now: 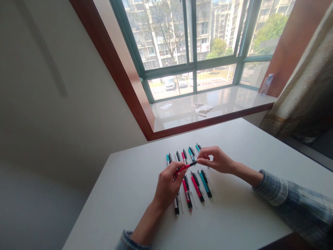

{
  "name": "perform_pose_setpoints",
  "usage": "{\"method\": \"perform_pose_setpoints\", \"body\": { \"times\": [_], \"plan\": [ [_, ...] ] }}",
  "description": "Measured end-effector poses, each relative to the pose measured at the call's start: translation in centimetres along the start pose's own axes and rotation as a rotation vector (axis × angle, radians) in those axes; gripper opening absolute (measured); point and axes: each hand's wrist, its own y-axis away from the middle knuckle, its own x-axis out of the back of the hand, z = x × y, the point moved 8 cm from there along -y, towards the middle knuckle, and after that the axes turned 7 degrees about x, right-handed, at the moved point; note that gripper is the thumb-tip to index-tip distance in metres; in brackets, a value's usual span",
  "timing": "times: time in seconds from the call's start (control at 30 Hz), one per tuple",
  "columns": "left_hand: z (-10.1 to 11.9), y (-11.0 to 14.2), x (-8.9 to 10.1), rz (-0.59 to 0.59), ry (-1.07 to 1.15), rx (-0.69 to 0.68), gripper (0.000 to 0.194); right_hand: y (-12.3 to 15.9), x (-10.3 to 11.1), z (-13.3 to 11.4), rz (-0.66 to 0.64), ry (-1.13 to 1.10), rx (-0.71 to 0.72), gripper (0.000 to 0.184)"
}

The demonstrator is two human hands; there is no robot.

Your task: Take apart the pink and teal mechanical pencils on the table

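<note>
Two rows of slim pens lie side by side on a white table [255, 152], with red, teal and black bodies. A red pen with a black end [185, 167] is lifted above the rows and runs nearly level between my hands. My left hand [168, 185] grips its red end, over the lower row. My right hand [214, 159] pinches the black end with its fingertips, over the right end of the upper row. The lower row's teal pen [205, 185] and red pen [197, 189] lie just below the held pen. My left hand hides part of the pens beneath it.
The table's far edge runs below a wide windowsill [213, 107], which holds a white cloth [202, 109], a sheet of paper [165, 106] and a clear plastic bottle [267, 84]. A patterned curtain [293, 93] hangs at the right, and a wall stands at the left.
</note>
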Motion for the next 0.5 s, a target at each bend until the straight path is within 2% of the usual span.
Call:
{"method": "perform_pose_setpoints", "body": {
  "times": [0.23,0.5],
  "plan": [
    [-0.59,-0.18,0.08,0.018,0.038,0.039,0.017,0.14,0.37,-0.18,0.026,-0.002,0.022,0.023],
    [-0.46,-0.26,0.02,0.005,0.053,0.044,0.018,-0.07,0.19,0.38,-0.006,0.033,-0.038,0.033]
  ]
}}
